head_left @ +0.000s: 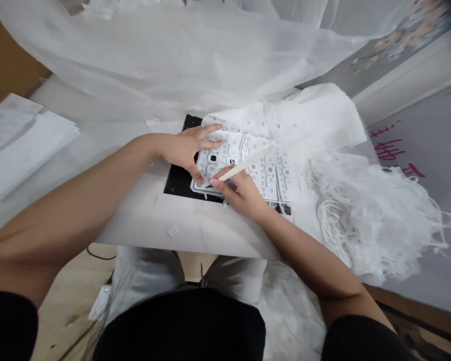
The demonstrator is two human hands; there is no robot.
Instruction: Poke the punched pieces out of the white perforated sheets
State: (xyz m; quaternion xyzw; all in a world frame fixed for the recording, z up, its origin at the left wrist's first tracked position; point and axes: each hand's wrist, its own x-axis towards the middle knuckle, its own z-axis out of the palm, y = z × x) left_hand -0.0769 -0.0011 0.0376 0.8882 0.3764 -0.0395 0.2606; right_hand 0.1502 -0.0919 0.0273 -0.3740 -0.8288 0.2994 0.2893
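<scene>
My left hand (186, 149) lies with its fingers spread on a white sheet (265, 186) printed with grey rings, scallops and small squares. A few squares look like dark openings. In my right hand (244, 193) is a slim, white, pen-shaped tool (246, 161), pinched near its lower end. Its dark tip points down at the sheet's near left part, close to my left thumb. Whether it touches the sheet I cannot tell. Under the sheet a black board (178, 180) shows at the left and along the near edge.
Sheer white fabric (165, 60) hangs across the far side. A tangled heap of white strips (379, 220) is at the right, near a pale panel with red writing (391, 150). White sheets (33, 145) lie at the left. Small scraps (173, 231) dot the white table (135, 220).
</scene>
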